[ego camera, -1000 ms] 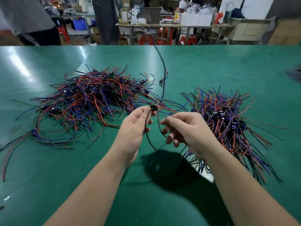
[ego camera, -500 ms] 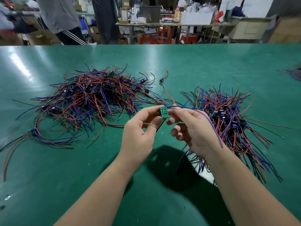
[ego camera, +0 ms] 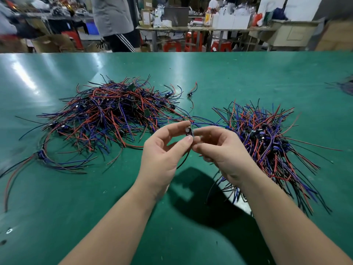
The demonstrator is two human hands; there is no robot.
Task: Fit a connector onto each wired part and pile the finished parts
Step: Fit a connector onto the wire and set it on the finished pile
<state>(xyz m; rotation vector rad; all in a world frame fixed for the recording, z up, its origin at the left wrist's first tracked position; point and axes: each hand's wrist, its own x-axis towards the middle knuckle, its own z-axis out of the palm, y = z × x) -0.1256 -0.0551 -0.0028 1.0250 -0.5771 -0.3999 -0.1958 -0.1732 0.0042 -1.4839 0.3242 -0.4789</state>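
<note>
A small wired part (ego camera: pixel 188 130) is being pinched by the left grip (ego camera: pixel 164 150) between thumb and forefinger. It is also being pinched from the other side by the right grip (ego camera: pixel 225 150), so the two grips are meeting at the part, above the desk (ego camera: pixel 210 73). Whether the connector is being seated cannot be told, since the joint is being hidden by the fingers.

The red and blue leads (ego camera: pixel 191 120) are running away beyond the grips towards the tangled pile (ego camera: pixel 114 115) lying beyond and left of the left grip. A black lead (ego camera: pixel 182 164) is hanging below the grips.

Several faults are being risked, in judgement:
- If the part is being pulled away sharply, the leads could be snagged and neighbouring pieces dragged out of that pile.
- If the push is being made off-axis, the connector could be left half seated or its pins bent.
- The second pile (ego camera: pixel 267 138) is lying just beside the right grip, so loose wires could be caught by the wrist and sorted pieces mixed.
</note>
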